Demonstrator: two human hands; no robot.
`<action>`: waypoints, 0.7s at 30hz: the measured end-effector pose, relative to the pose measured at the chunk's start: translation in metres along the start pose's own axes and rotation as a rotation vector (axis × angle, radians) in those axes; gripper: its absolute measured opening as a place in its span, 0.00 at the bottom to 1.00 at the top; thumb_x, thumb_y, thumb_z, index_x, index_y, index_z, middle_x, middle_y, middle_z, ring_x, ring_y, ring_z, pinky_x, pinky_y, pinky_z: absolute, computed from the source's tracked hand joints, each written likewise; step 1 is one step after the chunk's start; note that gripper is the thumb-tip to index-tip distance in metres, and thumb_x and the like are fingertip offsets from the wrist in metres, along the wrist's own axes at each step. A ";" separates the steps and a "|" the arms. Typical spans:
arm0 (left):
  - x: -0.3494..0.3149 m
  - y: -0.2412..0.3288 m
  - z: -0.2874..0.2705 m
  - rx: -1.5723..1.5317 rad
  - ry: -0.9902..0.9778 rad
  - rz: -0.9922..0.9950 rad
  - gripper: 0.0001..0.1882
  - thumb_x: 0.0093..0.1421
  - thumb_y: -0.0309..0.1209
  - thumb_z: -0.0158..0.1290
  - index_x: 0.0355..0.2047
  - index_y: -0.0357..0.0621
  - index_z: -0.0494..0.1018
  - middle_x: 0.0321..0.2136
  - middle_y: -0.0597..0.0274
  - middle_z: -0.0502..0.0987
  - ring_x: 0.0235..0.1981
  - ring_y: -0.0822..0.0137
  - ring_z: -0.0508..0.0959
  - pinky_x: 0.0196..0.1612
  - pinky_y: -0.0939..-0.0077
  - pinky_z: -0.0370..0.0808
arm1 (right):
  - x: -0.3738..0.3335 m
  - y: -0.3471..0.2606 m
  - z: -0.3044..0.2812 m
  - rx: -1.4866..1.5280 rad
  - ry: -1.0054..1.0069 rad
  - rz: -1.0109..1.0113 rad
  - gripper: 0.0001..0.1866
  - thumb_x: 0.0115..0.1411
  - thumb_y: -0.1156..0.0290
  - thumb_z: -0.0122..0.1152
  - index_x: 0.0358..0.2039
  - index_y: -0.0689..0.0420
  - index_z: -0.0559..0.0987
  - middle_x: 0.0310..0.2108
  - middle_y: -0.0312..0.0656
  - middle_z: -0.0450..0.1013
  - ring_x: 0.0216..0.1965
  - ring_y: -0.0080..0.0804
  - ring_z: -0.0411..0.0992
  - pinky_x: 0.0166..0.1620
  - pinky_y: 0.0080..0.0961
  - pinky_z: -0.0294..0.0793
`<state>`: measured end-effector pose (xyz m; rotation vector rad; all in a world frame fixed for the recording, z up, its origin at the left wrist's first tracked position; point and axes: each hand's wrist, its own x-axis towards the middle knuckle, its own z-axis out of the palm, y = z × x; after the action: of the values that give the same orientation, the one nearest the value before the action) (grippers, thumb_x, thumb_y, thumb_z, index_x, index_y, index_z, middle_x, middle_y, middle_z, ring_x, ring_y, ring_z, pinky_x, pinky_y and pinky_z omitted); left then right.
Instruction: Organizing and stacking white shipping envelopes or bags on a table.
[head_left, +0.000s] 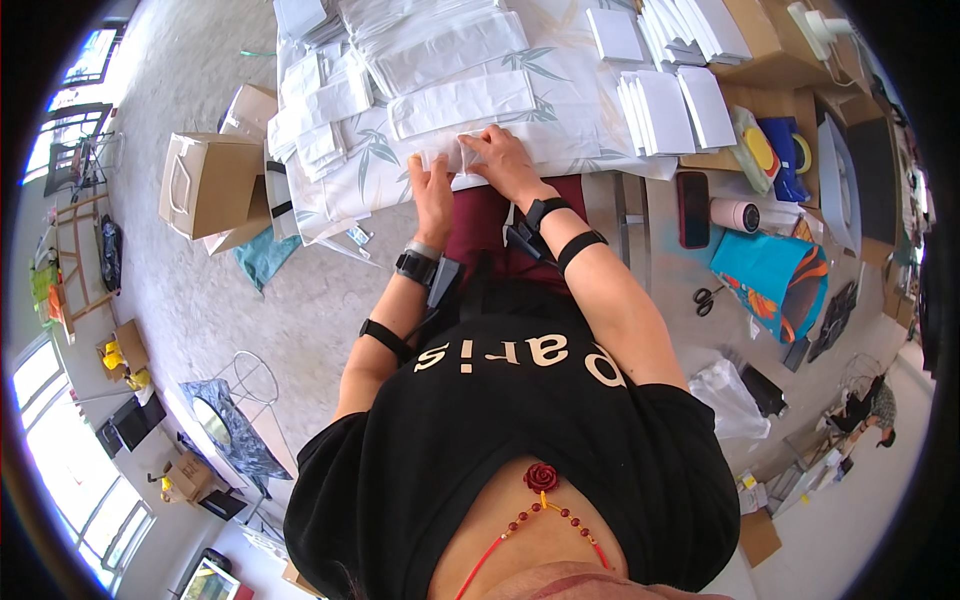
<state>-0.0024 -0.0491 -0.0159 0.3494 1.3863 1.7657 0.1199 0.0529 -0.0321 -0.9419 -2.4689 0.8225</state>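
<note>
At the near edge of the table, my two hands are close together on a thin, whitish translucent piece, which looks like a plastic sleeve or bag. My left hand pinches its left side, fingertips pointing away from me. With bent fingers, my right hand grips its right side near a fold. Just beyond lies a flat white sleeve, with a thick pile of similar sleeves behind it. More white folded pieces are heaped to the left.
A patterned white cloth covers the table. Stacks of white flat packets stand at its right. Further right are a phone, a pink cup and a blue bag. Cardboard boxes flank the left. Another person is far right.
</note>
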 end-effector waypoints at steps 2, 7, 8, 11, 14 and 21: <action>0.001 -0.004 0.002 0.027 0.005 0.007 0.14 0.71 0.28 0.49 0.52 0.36 0.60 0.41 0.51 0.77 0.42 0.67 0.78 0.47 0.69 0.79 | 0.000 0.001 0.001 -0.011 0.005 -0.009 0.28 0.51 0.66 0.77 0.55 0.47 0.83 0.44 0.41 0.75 0.49 0.43 0.75 0.52 0.39 0.76; 0.008 -0.016 -0.002 0.115 -0.013 0.014 0.15 0.71 0.30 0.50 0.52 0.36 0.60 0.34 0.55 0.76 0.35 0.70 0.76 0.38 0.72 0.75 | 0.001 0.004 0.004 -0.028 0.019 -0.018 0.28 0.52 0.66 0.76 0.55 0.48 0.83 0.45 0.41 0.75 0.49 0.43 0.74 0.52 0.39 0.76; 0.011 -0.018 -0.003 0.138 -0.009 0.014 0.16 0.71 0.31 0.51 0.51 0.36 0.61 0.33 0.55 0.76 0.34 0.70 0.75 0.36 0.72 0.74 | 0.001 0.004 0.004 -0.028 0.020 -0.017 0.28 0.52 0.67 0.76 0.55 0.48 0.83 0.45 0.41 0.75 0.49 0.43 0.74 0.52 0.39 0.76; 0.015 -0.022 -0.006 0.229 -0.015 0.009 0.16 0.70 0.32 0.52 0.50 0.36 0.62 0.32 0.56 0.76 0.31 0.71 0.74 0.33 0.72 0.72 | 0.002 0.004 0.003 -0.025 0.007 -0.013 0.29 0.51 0.67 0.77 0.56 0.50 0.81 0.45 0.41 0.75 0.50 0.44 0.74 0.52 0.39 0.76; 0.014 -0.017 0.000 0.370 -0.048 0.040 0.18 0.69 0.33 0.54 0.50 0.35 0.62 0.31 0.55 0.75 0.29 0.69 0.74 0.31 0.69 0.72 | -0.001 0.001 -0.003 -0.002 -0.033 -0.007 0.34 0.51 0.68 0.77 0.60 0.53 0.77 0.48 0.44 0.75 0.52 0.46 0.74 0.55 0.41 0.75; 0.008 -0.012 0.026 0.744 -0.193 0.195 0.19 0.69 0.36 0.58 0.49 0.37 0.64 0.36 0.56 0.74 0.37 0.71 0.75 0.38 0.74 0.75 | -0.022 0.022 -0.033 0.352 0.012 0.156 0.29 0.61 0.73 0.66 0.63 0.64 0.71 0.48 0.53 0.78 0.48 0.46 0.79 0.53 0.39 0.78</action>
<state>0.0151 -0.0257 -0.0201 1.0495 1.8710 1.2510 0.1638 0.0637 -0.0239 -1.0088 -2.1599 1.2487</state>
